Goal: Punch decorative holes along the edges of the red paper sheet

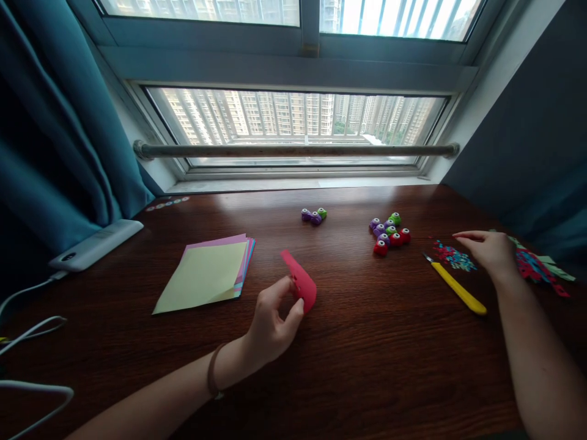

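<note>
Two hands work: the left hand [274,324] pinches red paper [300,281] mid-desk; the right hand [487,249] rests spread on paper bits [454,256] near the right edge.

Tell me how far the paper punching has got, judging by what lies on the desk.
Done: a heap of small punched bits and cut strips lies at the right, under and beside the right hand. In hand: the left hand pinches a red paper piece with notched edge. Left: the stack of coloured sheets looks uncut, and the small punches and yellow knife lie untouched.
</note>
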Demonstrator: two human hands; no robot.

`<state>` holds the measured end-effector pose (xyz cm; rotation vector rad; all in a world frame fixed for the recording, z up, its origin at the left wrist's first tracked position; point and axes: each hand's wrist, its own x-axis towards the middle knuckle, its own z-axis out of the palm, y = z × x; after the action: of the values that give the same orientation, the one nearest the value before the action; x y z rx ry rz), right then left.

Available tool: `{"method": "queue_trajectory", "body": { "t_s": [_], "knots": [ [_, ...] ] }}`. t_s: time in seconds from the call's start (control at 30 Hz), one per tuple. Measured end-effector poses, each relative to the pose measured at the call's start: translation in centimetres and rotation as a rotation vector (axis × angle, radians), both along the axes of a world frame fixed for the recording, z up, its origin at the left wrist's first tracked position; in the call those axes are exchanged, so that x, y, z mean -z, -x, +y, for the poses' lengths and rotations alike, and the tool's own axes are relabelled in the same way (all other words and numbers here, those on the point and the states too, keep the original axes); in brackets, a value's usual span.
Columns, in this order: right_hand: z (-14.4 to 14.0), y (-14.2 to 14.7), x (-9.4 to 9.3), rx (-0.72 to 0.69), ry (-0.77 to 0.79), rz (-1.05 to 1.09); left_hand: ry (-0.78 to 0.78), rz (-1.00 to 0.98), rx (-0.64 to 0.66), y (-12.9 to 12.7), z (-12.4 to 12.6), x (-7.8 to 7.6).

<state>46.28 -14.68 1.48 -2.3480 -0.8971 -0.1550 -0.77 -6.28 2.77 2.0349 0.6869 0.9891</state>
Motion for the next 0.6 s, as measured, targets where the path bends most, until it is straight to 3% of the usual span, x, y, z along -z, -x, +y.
{"method": "queue_trajectory", "body": {
  "t_s": [0.1, 0.2, 0.3, 0.37, 0.43, 0.5, 0.6],
  "knots": [
    [0.0, -0.3, 0.1, 0.018, -0.027, 0.001, -0.128, 0.005, 0.034, 0.5, 0.3, -0.9],
    [0.0, -0.3, 0.2, 0.03, -0.053, 0.01, -0.427, 0.072, 0.058, 0.7, 0.5, -1.4],
    [0.0, -0.2, 0.2, 0.039, -0.076, 0.011, -0.764, 0.241, 0.032, 0.5, 0.5, -1.4],
    [0.0, 0.0, 0.2, 0.042, -0.089, 0.009, -0.876, 0.413, 0.014, 0.2, 0.3, -1.0],
    [0.0, 0.0, 0.1, 0.041, -0.097, 0.008, -0.87, 0.609, 0.039, -0.2, -0.1, -0.5],
    [0.0, 0.1, 0.0, 0.044, -0.104, 0.0, -0.758, 0.77, 0.084, -0.7, -0.5, 0.0],
    [0.1, 0.1, -0.1, 0.053, -0.102, -0.016, -0.615, 0.862, 0.121, -1.1, -0.9, 0.7]
  ]
}}
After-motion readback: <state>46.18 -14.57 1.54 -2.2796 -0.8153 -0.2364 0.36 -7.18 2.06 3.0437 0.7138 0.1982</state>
